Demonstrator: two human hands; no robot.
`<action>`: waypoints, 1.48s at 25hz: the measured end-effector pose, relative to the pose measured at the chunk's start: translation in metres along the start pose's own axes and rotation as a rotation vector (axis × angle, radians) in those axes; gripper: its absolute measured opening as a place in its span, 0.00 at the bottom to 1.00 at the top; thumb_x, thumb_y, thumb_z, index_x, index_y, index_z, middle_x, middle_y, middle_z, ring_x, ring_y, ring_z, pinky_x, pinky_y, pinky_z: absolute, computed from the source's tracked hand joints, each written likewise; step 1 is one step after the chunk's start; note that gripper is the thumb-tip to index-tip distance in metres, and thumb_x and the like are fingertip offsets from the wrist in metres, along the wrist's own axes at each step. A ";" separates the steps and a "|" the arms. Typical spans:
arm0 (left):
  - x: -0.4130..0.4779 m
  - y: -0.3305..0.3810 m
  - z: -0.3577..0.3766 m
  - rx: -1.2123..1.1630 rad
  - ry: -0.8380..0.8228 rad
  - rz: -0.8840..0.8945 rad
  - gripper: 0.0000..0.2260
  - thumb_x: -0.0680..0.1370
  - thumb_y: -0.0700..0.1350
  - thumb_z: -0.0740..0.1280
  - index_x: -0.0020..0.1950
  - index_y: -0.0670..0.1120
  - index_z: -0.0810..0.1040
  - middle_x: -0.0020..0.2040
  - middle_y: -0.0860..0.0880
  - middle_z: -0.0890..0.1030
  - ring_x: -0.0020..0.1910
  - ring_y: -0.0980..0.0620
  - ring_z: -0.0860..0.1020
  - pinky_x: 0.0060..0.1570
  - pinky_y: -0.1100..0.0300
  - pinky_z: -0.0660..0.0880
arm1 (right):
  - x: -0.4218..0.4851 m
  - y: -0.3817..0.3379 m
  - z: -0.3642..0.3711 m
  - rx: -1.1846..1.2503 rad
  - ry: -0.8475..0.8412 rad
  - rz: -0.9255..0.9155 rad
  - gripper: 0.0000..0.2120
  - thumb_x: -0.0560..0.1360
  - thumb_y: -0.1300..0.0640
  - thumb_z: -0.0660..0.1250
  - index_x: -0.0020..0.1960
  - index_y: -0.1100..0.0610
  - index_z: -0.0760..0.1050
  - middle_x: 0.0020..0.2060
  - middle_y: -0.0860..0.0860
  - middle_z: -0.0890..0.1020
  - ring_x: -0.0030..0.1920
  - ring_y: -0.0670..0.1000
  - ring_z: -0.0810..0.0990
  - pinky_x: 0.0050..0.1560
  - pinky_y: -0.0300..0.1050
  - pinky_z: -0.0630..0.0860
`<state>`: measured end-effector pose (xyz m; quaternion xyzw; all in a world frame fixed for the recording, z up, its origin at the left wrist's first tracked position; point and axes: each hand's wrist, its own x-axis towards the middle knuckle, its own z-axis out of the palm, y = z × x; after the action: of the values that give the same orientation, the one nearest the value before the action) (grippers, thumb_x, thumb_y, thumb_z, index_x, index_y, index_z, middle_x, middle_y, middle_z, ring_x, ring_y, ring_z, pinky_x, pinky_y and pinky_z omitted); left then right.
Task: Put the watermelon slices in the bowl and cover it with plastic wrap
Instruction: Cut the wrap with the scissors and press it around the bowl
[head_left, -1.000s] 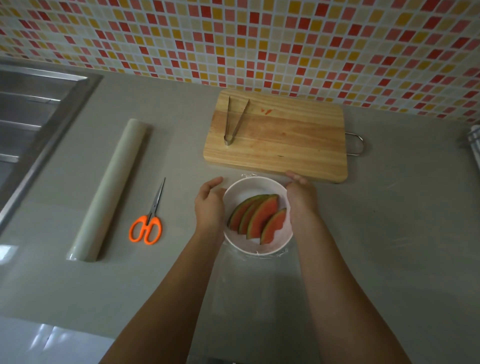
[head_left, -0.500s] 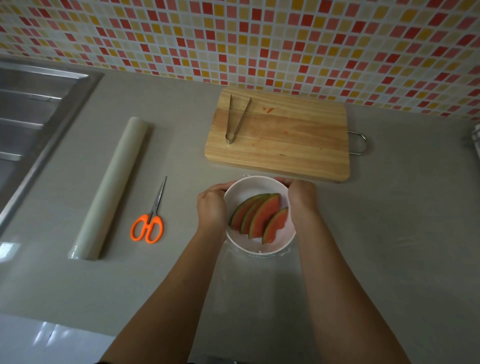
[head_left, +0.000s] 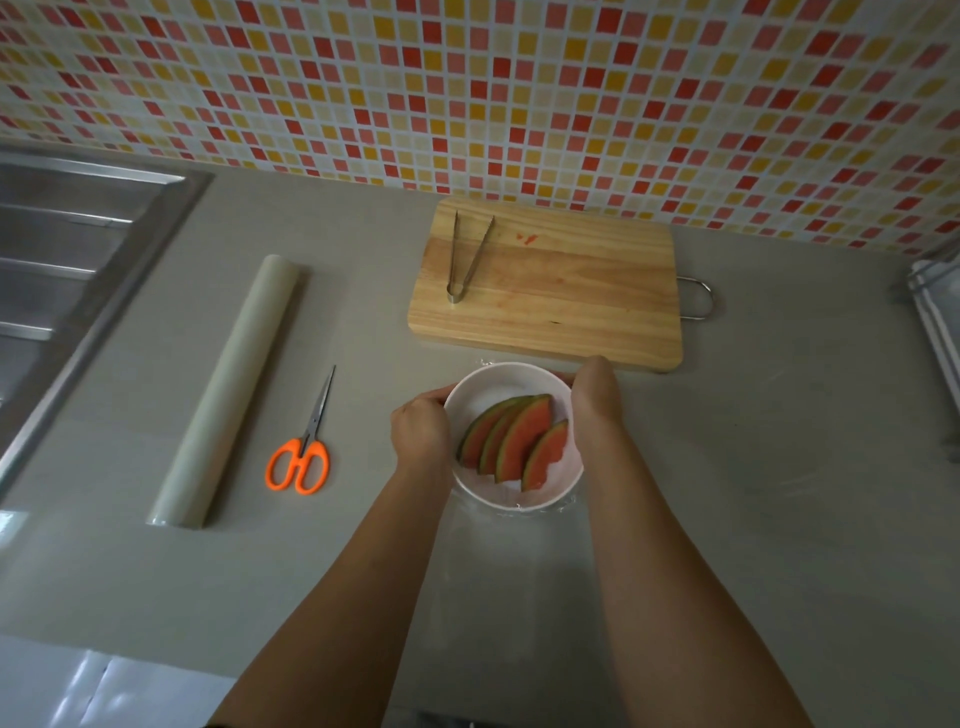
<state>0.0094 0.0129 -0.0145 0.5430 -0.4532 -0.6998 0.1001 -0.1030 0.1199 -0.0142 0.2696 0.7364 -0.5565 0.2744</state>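
A white bowl (head_left: 498, 387) sits on the grey counter just in front of the cutting board, with several watermelon slices (head_left: 519, 441) lying in it. Clear plastic wrap (head_left: 519, 525) lies over and under the bowl, and a loose sheet trails toward me. My left hand (head_left: 421, 428) presses against the bowl's left side. On the bowl's right side my right hand (head_left: 595, 400) curls its fingers round the far rim. Both hands grip the bowl through the film.
A roll of plastic wrap (head_left: 228, 387) lies at the left, with orange-handled scissors (head_left: 304, 447) beside it. Metal tongs (head_left: 465, 254) rest on the wooden cutting board (head_left: 571, 291) behind the bowl. A steel sink (head_left: 62, 270) fills the far left; a rack edge (head_left: 935, 312) shows at the right.
Both hands have closed in round the bowl; the left fingers, spread a second ago, now curl against its side, and the right hand has wrapped round the far rim.
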 end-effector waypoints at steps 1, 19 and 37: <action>0.001 0.000 -0.001 0.050 0.010 0.021 0.15 0.68 0.36 0.61 0.36 0.48 0.87 0.35 0.48 0.86 0.39 0.44 0.83 0.41 0.52 0.82 | 0.000 0.000 0.000 -0.002 0.004 -0.008 0.24 0.60 0.48 0.48 0.31 0.57 0.81 0.37 0.57 0.84 0.42 0.61 0.81 0.53 0.57 0.78; -0.014 -0.024 -0.010 0.103 -0.277 0.522 0.16 0.81 0.55 0.51 0.58 0.59 0.78 0.55 0.58 0.81 0.56 0.62 0.79 0.50 0.70 0.74 | -0.035 0.052 -0.018 0.066 -0.179 -0.584 0.28 0.71 0.31 0.44 0.55 0.40 0.76 0.58 0.49 0.81 0.60 0.47 0.77 0.66 0.52 0.70; 0.004 0.010 -0.023 0.541 -0.136 0.598 0.24 0.83 0.56 0.48 0.69 0.45 0.74 0.69 0.45 0.74 0.69 0.49 0.70 0.68 0.58 0.61 | -0.018 0.025 -0.035 -0.327 0.037 -0.707 0.38 0.72 0.32 0.37 0.51 0.53 0.78 0.56 0.54 0.81 0.59 0.55 0.75 0.58 0.44 0.66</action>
<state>0.0236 -0.0072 -0.0096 0.3465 -0.7645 -0.5297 0.1222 -0.0763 0.1584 -0.0103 -0.0380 0.8677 -0.4872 0.0917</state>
